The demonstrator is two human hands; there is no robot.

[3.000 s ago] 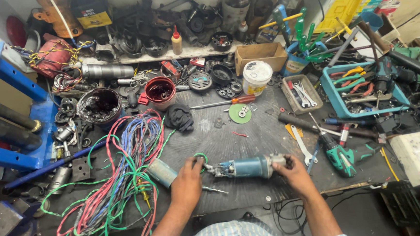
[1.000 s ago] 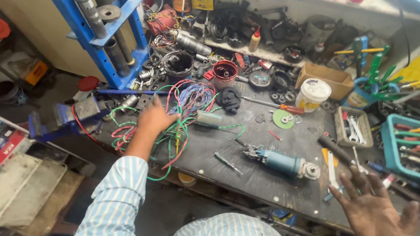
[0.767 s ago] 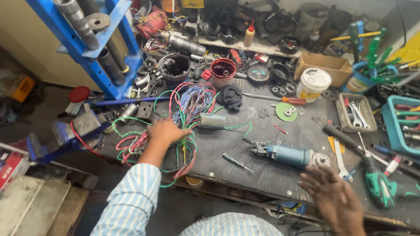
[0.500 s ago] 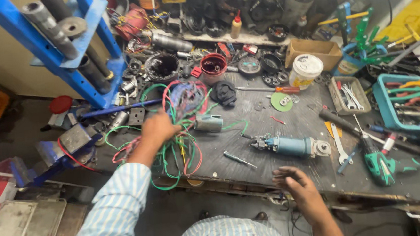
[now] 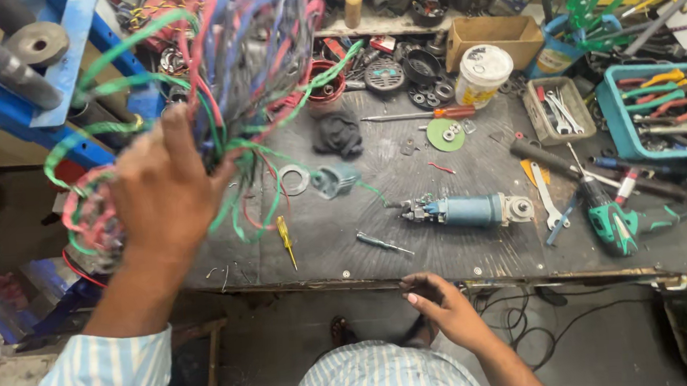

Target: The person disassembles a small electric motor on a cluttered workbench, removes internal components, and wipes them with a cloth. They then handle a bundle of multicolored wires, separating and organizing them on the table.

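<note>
My left hand (image 5: 160,188) has a closed grip on the wire bundle (image 5: 233,72), held up in the air above the worktop's (image 5: 338,241) left end. My right hand (image 5: 442,306) is open and empty at the front edge, near the blue motor (image 5: 468,209)

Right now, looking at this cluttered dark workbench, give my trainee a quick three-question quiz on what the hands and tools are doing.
1. True or false: the left hand holds the tangled bundle of coloured wires lifted off the dark workbench.
2. Which hand is empty?
3. The blue-bodied angle grinder lies: A) in the right hand B) on the workbench C) in the turquoise plastic tray.

Key: 1 true; 2 right hand; 3 B.
</note>
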